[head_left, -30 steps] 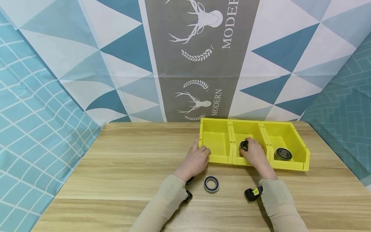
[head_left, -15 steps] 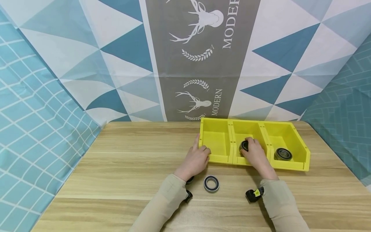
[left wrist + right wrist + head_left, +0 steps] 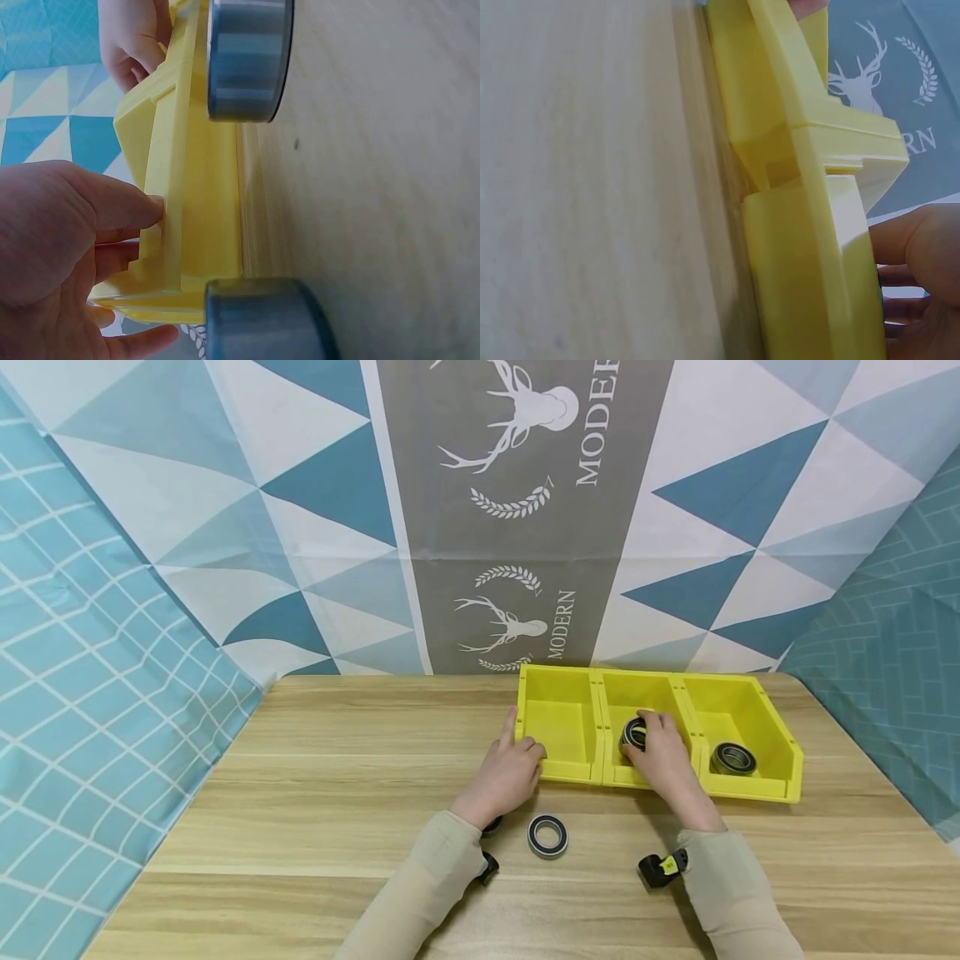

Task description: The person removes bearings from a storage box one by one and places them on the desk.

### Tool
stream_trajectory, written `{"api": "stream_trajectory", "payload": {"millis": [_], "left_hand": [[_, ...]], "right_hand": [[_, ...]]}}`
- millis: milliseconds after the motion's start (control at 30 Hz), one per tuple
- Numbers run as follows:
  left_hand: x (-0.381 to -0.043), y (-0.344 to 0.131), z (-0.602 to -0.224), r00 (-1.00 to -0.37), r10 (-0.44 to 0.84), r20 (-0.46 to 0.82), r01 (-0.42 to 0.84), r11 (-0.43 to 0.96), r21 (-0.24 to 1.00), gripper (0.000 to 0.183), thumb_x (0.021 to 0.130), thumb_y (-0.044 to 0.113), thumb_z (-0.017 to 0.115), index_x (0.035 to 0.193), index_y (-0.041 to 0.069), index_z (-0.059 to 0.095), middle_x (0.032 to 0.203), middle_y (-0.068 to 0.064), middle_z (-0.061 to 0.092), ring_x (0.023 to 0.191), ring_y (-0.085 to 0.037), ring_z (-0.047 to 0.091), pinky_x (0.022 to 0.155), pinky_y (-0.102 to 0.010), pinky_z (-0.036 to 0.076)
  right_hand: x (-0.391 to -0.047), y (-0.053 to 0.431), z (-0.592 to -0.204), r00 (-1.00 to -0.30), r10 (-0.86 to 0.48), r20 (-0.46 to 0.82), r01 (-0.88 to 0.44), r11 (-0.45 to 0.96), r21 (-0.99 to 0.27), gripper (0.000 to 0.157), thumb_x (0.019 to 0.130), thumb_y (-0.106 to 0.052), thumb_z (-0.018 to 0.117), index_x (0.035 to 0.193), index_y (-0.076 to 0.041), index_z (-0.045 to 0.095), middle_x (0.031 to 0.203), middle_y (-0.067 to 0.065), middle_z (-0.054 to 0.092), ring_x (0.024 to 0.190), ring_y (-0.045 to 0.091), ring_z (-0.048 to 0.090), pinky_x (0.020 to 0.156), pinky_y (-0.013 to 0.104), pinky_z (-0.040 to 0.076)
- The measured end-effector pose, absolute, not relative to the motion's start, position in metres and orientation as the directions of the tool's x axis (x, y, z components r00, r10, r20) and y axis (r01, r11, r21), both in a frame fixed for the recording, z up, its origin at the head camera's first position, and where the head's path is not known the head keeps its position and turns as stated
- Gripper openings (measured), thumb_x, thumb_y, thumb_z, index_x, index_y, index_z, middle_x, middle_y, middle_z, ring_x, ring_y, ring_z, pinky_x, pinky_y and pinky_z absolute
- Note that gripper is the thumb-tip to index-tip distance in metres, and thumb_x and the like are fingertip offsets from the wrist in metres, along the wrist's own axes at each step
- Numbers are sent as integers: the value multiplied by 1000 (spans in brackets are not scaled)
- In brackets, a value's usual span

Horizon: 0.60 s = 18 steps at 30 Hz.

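Observation:
A yellow storage bin [image 3: 558, 772] with three compartments stands at the back right of the table. My left hand [image 3: 512, 775] grips its left front corner, the thumb [image 3: 142, 210] on the front lip and the index finger along the left side. Inside the middle compartment my right hand [image 3: 663, 762] pinches a black-sealed ball bearing [image 3: 627, 743], which is tilted; the hand covers its right side. Another bearing [image 3: 721, 762] lies in the right compartment. In the right wrist view the bin's front wall hides most of what the right hand [image 3: 930, 262] holds.
One bearing [image 3: 534, 839] lies flat on the wooden table [image 3: 337, 793] before the bin. A further bearing [image 3: 492, 828] is mostly hidden beneath the left wrist. Black wrist cameras hang at both cuffs, the right one [image 3: 657, 872] near the table. A patterned cloth wall stands behind.
The bearing in my right hand has tipped up, so more of its ring shows. The right wrist has shifted slightly right; my left hand and the bin stay put.

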<state>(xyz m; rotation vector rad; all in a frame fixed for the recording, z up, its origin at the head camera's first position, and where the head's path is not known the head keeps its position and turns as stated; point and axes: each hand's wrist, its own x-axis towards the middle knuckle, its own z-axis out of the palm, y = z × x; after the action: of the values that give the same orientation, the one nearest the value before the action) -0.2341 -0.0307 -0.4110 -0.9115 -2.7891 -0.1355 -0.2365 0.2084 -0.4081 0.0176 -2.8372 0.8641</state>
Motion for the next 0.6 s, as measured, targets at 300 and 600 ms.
{"api": "stream_trajectory", "payload": {"millis": [300,600], "left_hand": [[-234,-31,-411,-787,576,221,594,804,19,17,90,20,53,102,14,63,102,-1,62,138,-37,5,87,-41,48],[-233,-31,-410,-785,577,224,596,803,20,17,90,20,53,102,14,63,102,-2,62,138,-38,7,87,-41,48]], "right_hand": [[-231,209,-404,-976,54,210,-72,831,-551,61,81,-11,64,129,12,35,123,34,33,108,47,42,92,56,38],[-225,209,-400,-967,45,249,-106,821,-562,63,79,-14,67,127,14,38,118,32,36,100,42,46,85,52,42]]}}
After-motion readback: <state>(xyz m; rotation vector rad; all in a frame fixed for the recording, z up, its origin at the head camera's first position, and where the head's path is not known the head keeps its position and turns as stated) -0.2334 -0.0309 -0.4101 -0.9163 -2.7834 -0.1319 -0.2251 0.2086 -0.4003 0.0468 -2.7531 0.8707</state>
